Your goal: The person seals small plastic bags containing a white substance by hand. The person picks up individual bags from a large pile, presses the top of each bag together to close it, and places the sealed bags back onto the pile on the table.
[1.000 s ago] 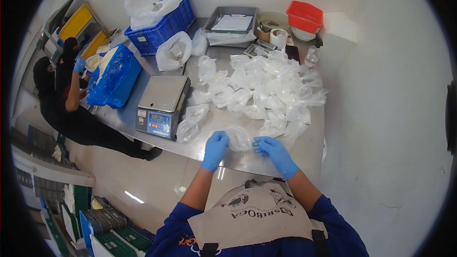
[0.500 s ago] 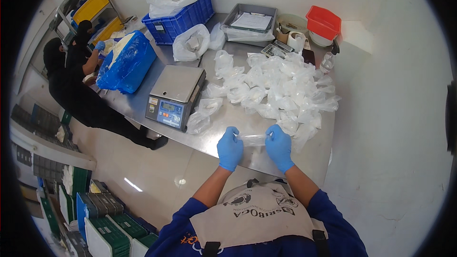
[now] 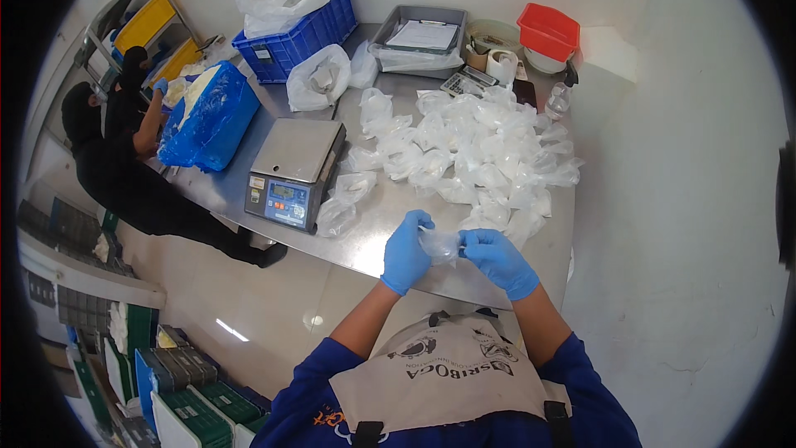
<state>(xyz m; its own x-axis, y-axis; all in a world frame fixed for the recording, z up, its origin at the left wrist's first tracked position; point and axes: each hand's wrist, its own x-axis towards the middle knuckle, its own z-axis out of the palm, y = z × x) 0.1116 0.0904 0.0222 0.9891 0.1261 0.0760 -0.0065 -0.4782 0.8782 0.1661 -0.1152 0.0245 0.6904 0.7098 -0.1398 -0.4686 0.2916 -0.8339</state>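
Between my two gloved hands, over the near edge of the steel table [image 3: 377, 261], is a small clear plastic bag [image 3: 440, 245]. My left hand [image 3: 406, 254] has its fingers closed on the bag's left side. With thumb and fingers pinched together, my right hand [image 3: 497, 262] grips its right side. Whatever the bag contains is too indistinct to make out. Just beyond my hands lies a large heap of small clear bags [image 3: 477, 149] with white contents. A few more bags [image 3: 344, 203] lie to the left, against the digital scale [image 3: 294, 170].
Along the back stand a blue crate [image 3: 300, 37], a grey tray [image 3: 419, 62] with a clipboard, a calculator [image 3: 468, 81], a tape roll [image 3: 502, 66] and a red basket [image 3: 549, 31]. At the left, two people in black work beside a blue-lined tub [image 3: 209, 120]. A wall [image 3: 688, 224] borders the right.
The bag was stretched flat between my hands and is now bunched up. My hands have come closer together, and the right one has turned inward. The view has shifted slightly.
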